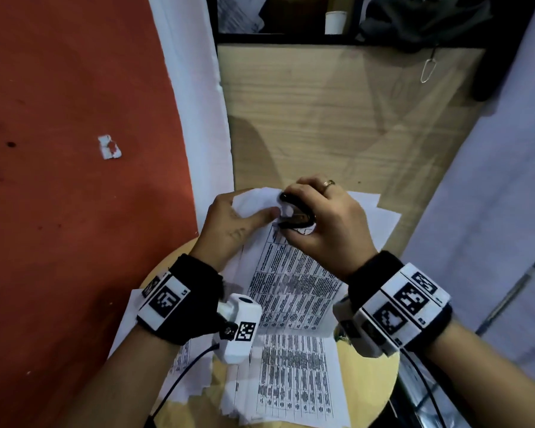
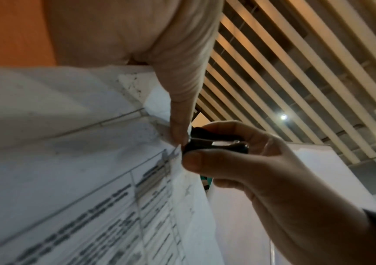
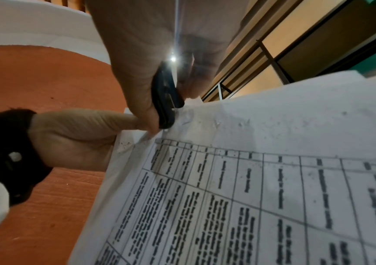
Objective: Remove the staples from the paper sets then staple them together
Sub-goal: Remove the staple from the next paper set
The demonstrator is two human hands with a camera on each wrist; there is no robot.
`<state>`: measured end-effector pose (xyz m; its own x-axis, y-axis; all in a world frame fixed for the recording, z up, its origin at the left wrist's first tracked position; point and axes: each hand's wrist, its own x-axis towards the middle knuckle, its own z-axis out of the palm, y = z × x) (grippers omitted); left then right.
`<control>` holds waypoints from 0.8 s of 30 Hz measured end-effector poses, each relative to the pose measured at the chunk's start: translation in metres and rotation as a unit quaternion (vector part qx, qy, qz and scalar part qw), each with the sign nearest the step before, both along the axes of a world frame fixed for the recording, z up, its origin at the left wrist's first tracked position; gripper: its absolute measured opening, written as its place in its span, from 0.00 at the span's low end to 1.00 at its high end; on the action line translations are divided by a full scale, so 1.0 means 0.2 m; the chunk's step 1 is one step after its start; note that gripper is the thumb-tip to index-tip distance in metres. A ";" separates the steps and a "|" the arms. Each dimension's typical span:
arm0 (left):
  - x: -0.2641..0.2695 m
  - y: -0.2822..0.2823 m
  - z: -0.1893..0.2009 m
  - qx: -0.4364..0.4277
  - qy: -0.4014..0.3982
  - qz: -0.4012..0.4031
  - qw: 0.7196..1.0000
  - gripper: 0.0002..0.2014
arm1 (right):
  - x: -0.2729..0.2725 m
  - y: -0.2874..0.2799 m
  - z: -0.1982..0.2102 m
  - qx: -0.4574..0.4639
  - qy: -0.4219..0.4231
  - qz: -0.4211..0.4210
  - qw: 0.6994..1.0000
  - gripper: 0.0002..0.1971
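A set of printed sheets with tables (image 1: 291,282) is lifted at its top corner over a round wooden stool. My left hand (image 1: 238,220) pinches the folded-back corner of that set (image 2: 155,100) between thumb and fingers. My right hand (image 1: 322,217) grips a black staple remover (image 1: 297,214), its thumb and fingers squeezing both sides. The remover's tip (image 2: 214,143) sits at the corner edge of the paper (image 3: 205,116), right by my left thumb (image 3: 87,122). The staple itself is too small to make out.
More printed sheets (image 1: 291,378) lie spread on the round wooden stool (image 1: 371,384), some overhanging its left edge. Blank sheets (image 1: 374,211) lie under my right hand. A wooden cabinet side (image 1: 337,112) stands ahead, an orange wall (image 1: 74,149) on the left, white cloth (image 1: 491,196) on the right.
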<state>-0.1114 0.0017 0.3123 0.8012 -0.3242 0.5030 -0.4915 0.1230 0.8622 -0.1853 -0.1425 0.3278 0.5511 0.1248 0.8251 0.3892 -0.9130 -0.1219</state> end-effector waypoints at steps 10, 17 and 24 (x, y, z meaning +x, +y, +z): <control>-0.05 -0.02 0.06 -0.014 -0.002 0.048 0.999 0.22 | -0.04 0.02 0.04 -0.048 -0.013 0.000 0.999 0.17; -0.06 -0.02 0.05 -0.015 0.004 0.063 0.998 0.28 | -0.03 0.01 0.04 -0.058 -0.006 0.004 0.998 0.16; -0.05 -0.03 0.04 -0.019 0.015 0.058 0.998 0.27 | -0.01 0.01 0.04 -0.028 0.005 0.024 0.999 0.16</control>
<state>-0.1222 -0.0036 0.3201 0.8474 -0.2087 0.4881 -0.4781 0.0998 0.8726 -0.1879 -0.1413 0.3353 0.5519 0.1963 0.8104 0.4314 -0.8990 -0.0760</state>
